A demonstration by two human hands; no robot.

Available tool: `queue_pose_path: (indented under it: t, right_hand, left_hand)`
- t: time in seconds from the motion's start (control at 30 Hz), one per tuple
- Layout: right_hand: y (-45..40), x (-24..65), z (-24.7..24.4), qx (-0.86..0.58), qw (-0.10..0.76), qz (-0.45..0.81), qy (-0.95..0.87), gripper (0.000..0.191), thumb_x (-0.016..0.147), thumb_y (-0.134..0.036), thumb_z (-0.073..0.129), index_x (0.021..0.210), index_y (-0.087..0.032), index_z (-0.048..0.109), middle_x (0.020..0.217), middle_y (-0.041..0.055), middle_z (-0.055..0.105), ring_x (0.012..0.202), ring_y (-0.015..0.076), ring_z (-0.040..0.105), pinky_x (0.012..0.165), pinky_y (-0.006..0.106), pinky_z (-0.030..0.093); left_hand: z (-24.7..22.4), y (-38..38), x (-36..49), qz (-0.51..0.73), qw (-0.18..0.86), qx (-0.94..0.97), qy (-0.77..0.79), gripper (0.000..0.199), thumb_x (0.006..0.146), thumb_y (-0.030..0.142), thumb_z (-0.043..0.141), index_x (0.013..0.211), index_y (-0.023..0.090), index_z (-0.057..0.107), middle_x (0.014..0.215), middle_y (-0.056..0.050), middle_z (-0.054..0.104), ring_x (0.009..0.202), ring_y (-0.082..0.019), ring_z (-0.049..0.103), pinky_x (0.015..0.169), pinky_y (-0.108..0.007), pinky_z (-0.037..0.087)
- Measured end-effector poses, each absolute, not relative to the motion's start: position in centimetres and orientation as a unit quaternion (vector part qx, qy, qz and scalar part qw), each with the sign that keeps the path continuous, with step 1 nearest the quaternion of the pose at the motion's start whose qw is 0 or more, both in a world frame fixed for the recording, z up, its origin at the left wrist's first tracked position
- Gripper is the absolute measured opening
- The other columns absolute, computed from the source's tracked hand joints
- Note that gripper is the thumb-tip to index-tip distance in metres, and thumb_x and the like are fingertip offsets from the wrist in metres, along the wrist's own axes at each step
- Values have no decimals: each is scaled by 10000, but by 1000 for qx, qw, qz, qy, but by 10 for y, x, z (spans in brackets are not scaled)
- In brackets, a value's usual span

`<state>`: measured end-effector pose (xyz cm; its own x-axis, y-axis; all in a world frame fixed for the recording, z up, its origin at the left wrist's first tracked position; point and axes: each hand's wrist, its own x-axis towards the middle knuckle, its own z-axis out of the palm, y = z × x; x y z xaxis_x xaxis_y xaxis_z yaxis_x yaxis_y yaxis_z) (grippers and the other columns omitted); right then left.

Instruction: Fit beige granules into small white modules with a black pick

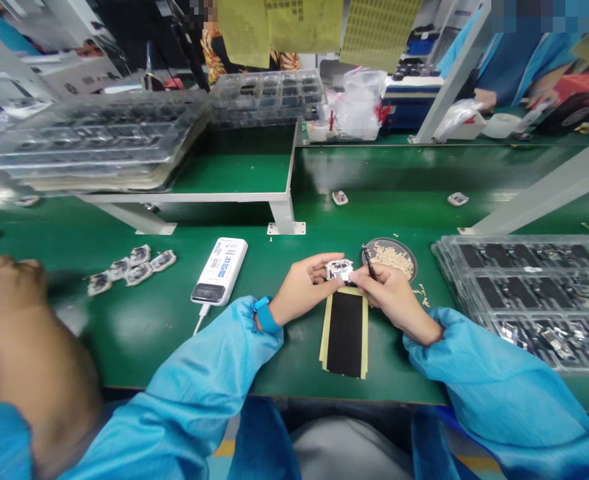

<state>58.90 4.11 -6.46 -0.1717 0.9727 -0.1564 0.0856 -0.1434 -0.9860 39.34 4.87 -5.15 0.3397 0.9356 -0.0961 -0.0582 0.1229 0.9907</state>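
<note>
Holding a small white module (339, 270) up off the table, the person has it between both hands, with its long axis running roughly left to right across their front, so that each end faces one hand. The left hand (301, 287), wearing a blue wristband (266, 315), is mostly closed, its fingers curled around the module's left end. The right hand (391, 297) is also mostly closed, with its fingers against the module's right end and a slim dark tool (369, 261) pinched among them, angled up and away; its tip is too small to make out. Neither hand is clearly the nearer, since both touch the module. Just below it lies a black strip with pale yellow edges (344, 333), and just beyond the right hand sits a round dish of small pale pieces (390, 259). Further right, a clear plastic tray of dark parts (524, 300) rests on the green table (134, 347). To the left lie a white power bank (219, 270) and a cluster of similar modules (131, 265). At the far left, a blurred hand (4, 287) from another blue sleeve belongs to a co-worker.
</note>
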Motion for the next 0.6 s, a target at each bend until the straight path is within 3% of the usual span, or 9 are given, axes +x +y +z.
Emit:
queue_pose_path:
  t: [0.13, 0.27, 0.37, 0.53, 0.6]
  right_hand:
    - [42, 589, -67, -510, 398, 561, -517, 361, 796, -498, 742, 801, -145, 668, 566, -26, 506, 481, 64, 374, 472, 224, 306]
    - [42, 587, -66, -516, 397, 567, -505, 385, 783, -521, 742, 791, -146, 657, 556, -27, 492, 475, 65, 361, 453, 221, 284]
    - [42, 586, -64, -515, 392, 578, -497, 398, 756, -529, 761, 770, -150, 640, 539, -36, 461, 462, 59, 329, 434, 217, 246]
    - [42, 584, -62, -508, 390, 607, -471, 422, 739, -549, 770, 728, -164, 598, 499, -59, 394, 440, 50, 280, 424, 219, 217]
    - [42, 585, -63, -507, 389, 611, -468, 429, 740, -555, 769, 720, -166, 588, 492, -62, 383, 436, 50, 271, 422, 220, 209]
  left_hand:
    - [-50, 47, 395, 393, 596, 551, 432, 603, 756, 243, 784, 1319, 108, 613, 1128, -123, 711, 865, -135, 652, 793, -242, 522]
    - [-51, 44, 395, 380, 544, 589, 461, 553, 793, 279, 753, 1319, 156, 636, 1013, -72, 709, 686, -85, 524, 633, -212, 435]
    - [-54, 43, 394, 380, 505, 615, 471, 510, 835, 325, 716, 1322, 187, 649, 990, -60, 707, 689, -100, 508, 660, -231, 446]
    - [-55, 41, 392, 391, 409, 687, 456, 432, 888, 369, 656, 1301, 240, 675, 1253, -60, 678, 786, -130, 576, 760, -265, 500]
    - [-56, 41, 392, 397, 407, 685, 456, 433, 880, 372, 668, 1292, 239, 682, 1264, -62, 677, 784, -133, 586, 761, -270, 508]
